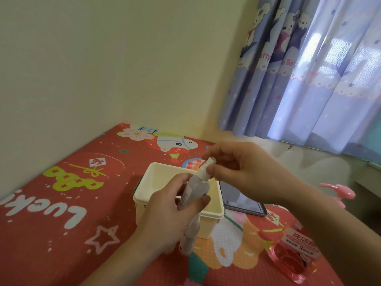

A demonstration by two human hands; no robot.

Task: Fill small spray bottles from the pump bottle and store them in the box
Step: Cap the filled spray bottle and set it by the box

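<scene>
Both hands grasp one small spray bottle (pixel 195 189) above the cream box (pixel 162 182). The left hand (pixel 171 213) wraps its fingers and thumb around the clear body of the bottle and holds it tilted, with the top leaning away from the person. The right hand (pixel 239 168) pinches the white spray head (pixel 206 167) at the top of this bottle between the thumb and the fingers.

The box stands open near the middle of the red patterned mat (pixel 61 213), and what shows of its inside is only its pale walls and floor. A second small spray bottle (pixel 190 234) shows just below the left hand, in front of the near wall of the box; I cannot tell if it lies on the mat or leans on the box.

A dark phone (pixel 241 200) lies flat just beside the right wall of the box. The pink pump bottle (pixel 294 250) stands near the right edge of the mat, under the right forearm, and its pink pump head (pixel 338 191) shows behind the arm. A blue curtain (pixel 309 69) with cartoon figures hangs at the far right.
</scene>
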